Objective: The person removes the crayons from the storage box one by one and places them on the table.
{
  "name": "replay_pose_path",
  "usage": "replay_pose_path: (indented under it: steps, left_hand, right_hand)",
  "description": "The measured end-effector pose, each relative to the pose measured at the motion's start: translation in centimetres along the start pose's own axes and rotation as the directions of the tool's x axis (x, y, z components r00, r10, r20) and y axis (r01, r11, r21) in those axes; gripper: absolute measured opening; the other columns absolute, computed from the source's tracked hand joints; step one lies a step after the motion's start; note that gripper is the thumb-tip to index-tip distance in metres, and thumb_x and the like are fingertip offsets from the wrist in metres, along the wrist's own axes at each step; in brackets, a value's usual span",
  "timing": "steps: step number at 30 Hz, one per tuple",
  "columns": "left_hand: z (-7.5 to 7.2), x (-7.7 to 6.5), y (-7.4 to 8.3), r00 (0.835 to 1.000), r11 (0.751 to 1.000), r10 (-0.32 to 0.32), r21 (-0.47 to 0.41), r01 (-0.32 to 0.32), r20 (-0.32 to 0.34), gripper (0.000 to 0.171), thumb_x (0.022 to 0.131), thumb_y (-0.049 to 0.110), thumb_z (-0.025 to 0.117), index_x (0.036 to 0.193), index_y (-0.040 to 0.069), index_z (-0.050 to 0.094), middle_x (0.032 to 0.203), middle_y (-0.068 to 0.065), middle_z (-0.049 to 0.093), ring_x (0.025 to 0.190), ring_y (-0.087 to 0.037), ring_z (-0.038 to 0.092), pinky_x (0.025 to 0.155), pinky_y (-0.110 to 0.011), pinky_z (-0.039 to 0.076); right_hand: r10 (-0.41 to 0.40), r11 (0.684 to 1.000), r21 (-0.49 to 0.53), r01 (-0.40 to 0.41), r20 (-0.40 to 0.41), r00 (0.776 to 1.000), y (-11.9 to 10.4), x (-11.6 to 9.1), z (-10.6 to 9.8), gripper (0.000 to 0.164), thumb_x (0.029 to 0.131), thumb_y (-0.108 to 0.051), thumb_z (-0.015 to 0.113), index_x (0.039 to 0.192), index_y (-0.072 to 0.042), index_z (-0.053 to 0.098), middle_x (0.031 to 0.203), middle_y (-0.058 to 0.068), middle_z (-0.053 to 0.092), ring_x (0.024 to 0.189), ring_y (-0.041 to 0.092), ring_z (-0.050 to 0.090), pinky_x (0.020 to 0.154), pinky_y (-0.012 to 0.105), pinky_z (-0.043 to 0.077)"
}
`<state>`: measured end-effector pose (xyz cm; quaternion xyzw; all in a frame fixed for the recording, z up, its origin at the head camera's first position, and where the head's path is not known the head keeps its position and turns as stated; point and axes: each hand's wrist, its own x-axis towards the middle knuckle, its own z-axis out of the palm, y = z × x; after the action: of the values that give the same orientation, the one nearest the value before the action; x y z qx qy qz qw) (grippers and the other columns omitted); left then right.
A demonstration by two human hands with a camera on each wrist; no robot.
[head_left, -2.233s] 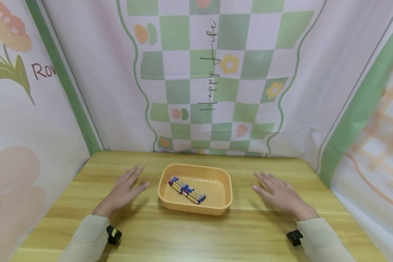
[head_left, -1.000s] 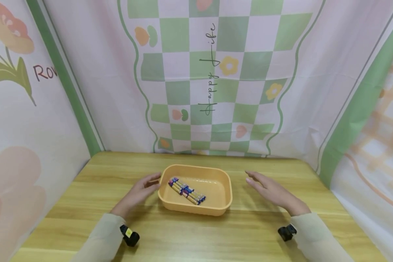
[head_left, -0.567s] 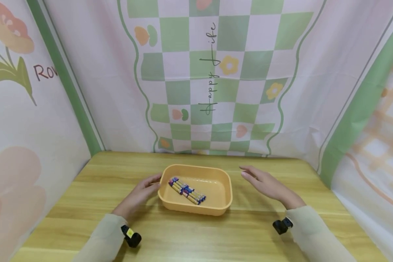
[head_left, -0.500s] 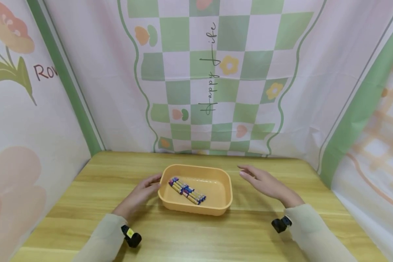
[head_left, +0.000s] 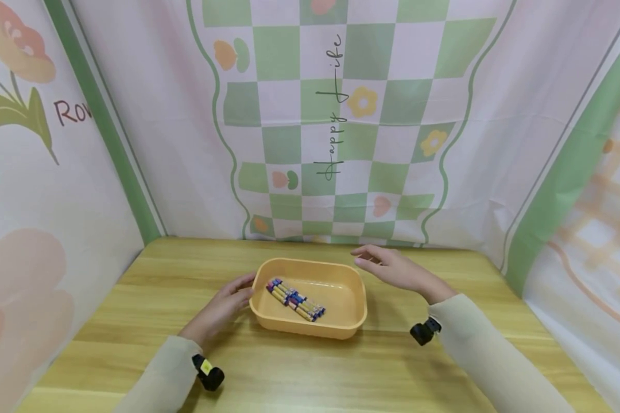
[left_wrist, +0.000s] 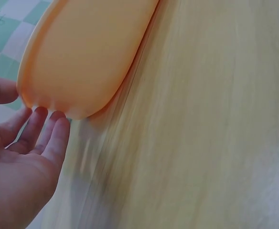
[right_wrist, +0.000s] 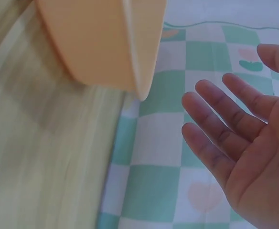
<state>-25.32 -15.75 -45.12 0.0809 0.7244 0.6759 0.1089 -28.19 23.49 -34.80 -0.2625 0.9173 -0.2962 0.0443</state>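
An orange-yellow plastic tray (head_left: pixel 310 329) sits on the table, with several crayons (head_left: pixel 295 300) lying slantwise in its left half. Their wrappers look yellow, with blue, purple and pink ends. At the tray's left end, the fingertips of my left hand (head_left: pixel 218 310) touch the outer wall. The left wrist view shows this hand (left_wrist: pixel 27 167) with its thumb at the rim of the tray (left_wrist: pixel 89 57) and its fingers extended below. My right hand (head_left: pixel 395 269) hovers past the tray's back right corner. In the right wrist view this hand (right_wrist: pixel 244 138) has spread, slightly bent fingers, apart from the tray (right_wrist: pixel 94 43).
The tray stands near the middle of a wood-grain table (head_left: pixel 299 373). A green-and-white checked curtain (head_left: pixel 320 115) hangs behind the table's back edge. Printed cloth walls (head_left: pixel 57 189) rise at both sides. Each sleeve cuff carries a small black camera (head_left: pixel 209 374).
My left hand has come rightward to the tray's left end and stays there. The right hand has moved left and away from me, toward the tray's back right corner. Tray and crayons have not moved.
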Motion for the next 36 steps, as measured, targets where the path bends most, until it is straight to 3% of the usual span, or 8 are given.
replay_pose_path:
  steps: [8,13,17,23,28,32,36]
  left_hand:
    - [0.0,0.1,-0.1,1.000,0.999,0.006,-0.033,-0.005,0.027,0.053,0.104,0.015,0.048,0.154,0.001,0.033,0.154,-0.023,0.036,0.138,-0.038,0.041,0.115,-0.048,0.033]
    - [0.0,0.2,-0.2,1.000,0.999,0.000,-0.046,0.001,0.024,0.053,0.104,0.014,0.048,0.153,0.001,0.034,0.153,-0.022,0.038,0.137,-0.037,0.043,0.114,-0.047,0.035]
    - [0.0,0.2,-0.2,1.000,0.999,-0.001,-0.046,0.002,0.019,0.054,0.104,0.015,0.050,0.153,0.001,0.035,0.153,-0.022,0.038,0.136,-0.037,0.044,0.114,-0.047,0.036]
    - [-0.1,0.1,-0.1,1.000,0.999,-0.001,-0.036,0.001,0.010,0.055,0.103,0.017,0.052,0.153,0.002,0.036,0.153,-0.021,0.039,0.137,-0.036,0.043,0.115,-0.049,0.033]
    - [-0.1,0.2,-0.2,1.000,1.000,0.004,-0.030,-0.003,0.011,0.055,0.102,0.017,0.052,0.153,0.002,0.036,0.153,-0.021,0.040,0.137,-0.036,0.043,0.115,-0.050,0.033]
    - [-0.1,0.3,-0.3,1.000,1.000,0.006,-0.028,-0.005,0.015,0.055,0.103,0.016,0.051,0.153,0.002,0.035,0.153,-0.021,0.039,0.137,-0.036,0.043,0.115,-0.050,0.033]
    - [-0.1,0.3,-0.3,1.000,0.999,0.009,-0.032,-0.009,0.012,0.054,0.103,0.015,0.051,0.153,0.001,0.035,0.153,-0.021,0.040,0.137,-0.036,0.043,0.115,-0.049,0.033]
  right_hand:
    - [-0.040,0.999,0.038,0.037,0.089,0.995,-1.5,2.9,-0.1,0.046,0.103,-0.043,0.051,0.133,-0.010,0.063,0.121,0.006,0.068,0.107,0.021,0.064,0.095,0.048,0.052]
    - [-0.026,0.992,0.127,0.004,0.172,0.985,-2.2,4.8,0.1,0.045,0.102,-0.038,0.055,0.133,-0.006,0.063,0.121,0.014,0.067,0.105,0.022,0.065,0.094,0.045,0.054]
    - [-0.004,0.982,0.183,-0.042,0.240,0.971,-2.4,6.2,0.7,0.043,0.100,-0.036,0.058,0.132,-0.007,0.063,0.122,0.014,0.068,0.105,0.023,0.066,0.096,0.043,0.053]
    - [0.016,0.977,0.193,-0.090,0.353,0.935,-3.0,7.9,2.2,0.046,0.099,-0.038,0.061,0.134,-0.008,0.062,0.123,0.010,0.068,0.106,0.024,0.066,0.096,0.040,0.052]
    - [0.017,0.970,0.213,-0.118,0.424,0.906,-2.9,9.1,3.8,0.045,0.098,-0.031,0.064,0.134,-0.003,0.061,0.121,0.008,0.069,0.105,0.023,0.067,0.096,0.042,0.054]
    - [0.009,0.968,0.213,-0.131,0.493,0.870,-2.9,9.8,5.0,0.046,0.097,-0.026,0.066,0.134,0.001,0.059,0.118,0.011,0.070,0.105,0.021,0.066,0.097,0.045,0.052]
    - [0.025,0.968,0.198,-0.155,0.535,0.844,-2.5,10.3,6.1,0.044,0.094,-0.021,0.069,0.132,0.000,0.059,0.112,0.004,0.071,0.106,0.023,0.066,0.098,0.045,0.052]
